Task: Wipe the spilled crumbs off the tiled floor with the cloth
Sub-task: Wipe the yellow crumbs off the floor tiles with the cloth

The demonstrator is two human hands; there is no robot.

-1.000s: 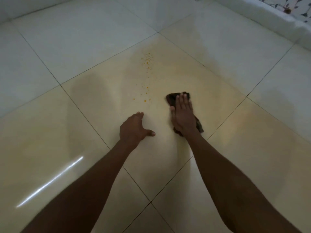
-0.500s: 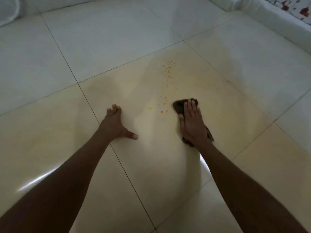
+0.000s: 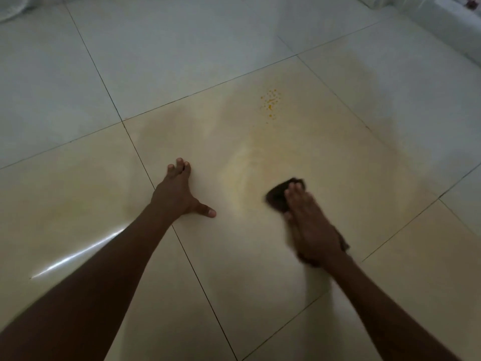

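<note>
A dark brown cloth (image 3: 279,195) lies flat on the glossy cream tiled floor (image 3: 234,256). My right hand (image 3: 311,225) presses on it with straight fingers, and the cloth's far end sticks out past my fingertips. A small patch of orange crumbs (image 3: 270,101) lies on the same tile, well beyond the cloth. My left hand (image 3: 177,192) rests on the floor to the left, fingers spread and thumb out, across a grout line. The right hand and cloth are blurred.
A white ledge or low wall (image 3: 442,24) runs along the far right corner. A pale rounded object (image 3: 10,6) shows at the top left edge. Dark grout lines cross the floor, and a bright light streak (image 3: 78,256) reflects near my left forearm.
The scattered crumbs nearest the cloth are no longer visible; only the far patch remains. My right hand slid the cloth over that spot. My left hand moved left, then stayed planted.
</note>
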